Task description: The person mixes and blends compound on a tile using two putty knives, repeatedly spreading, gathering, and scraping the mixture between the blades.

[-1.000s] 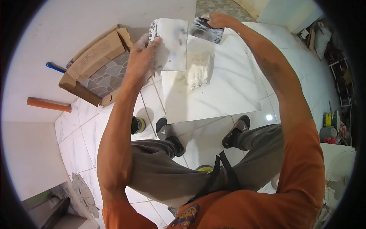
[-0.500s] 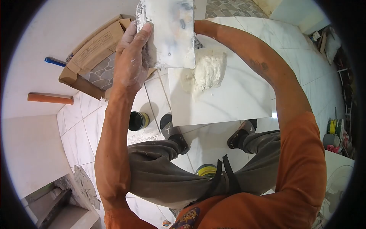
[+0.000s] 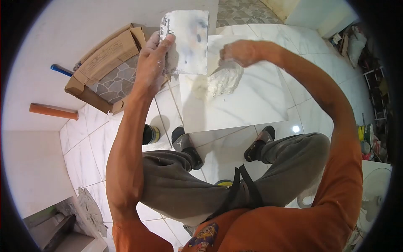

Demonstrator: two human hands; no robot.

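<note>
Far left, an orange tube (image 3: 53, 111) projects beside the pale wall, with a blue tube (image 3: 61, 70) higher up, near the cardboard box (image 3: 103, 59). The box is open, and a grey stone pattern shows within its sides. Next to the right is the left hand (image 3: 152, 59), dusted with white and grasping a board (image 3: 187, 46) by its left edge, thumb laid over the front face. The board is roughly rectangular, held up above the floor, its face smeared white with dark spots and a worn, dark left edge. Below the left hand, a dark can (image 3: 152, 134) with a yellow band stands on the tiled floor (image 3: 90, 147), near the left sandal (image 3: 184, 145). Right of the board's lower corner, an off-white heap of paste (image 3: 224, 83) sits on a large pale slab (image 3: 247, 111), toward its far side. The right hand (image 3: 242, 53) is at the far side of the heap, fingers curled; blur and the angle hide the fingertips, so I cannot tell whether it grasps anything. The right sandal (image 3: 259, 143) rests just off the slab's near edge. Far right, a pale sack (image 3: 357, 45) lies among clutter, and a white fan (image 3: 375, 195) stands lower down.
</note>
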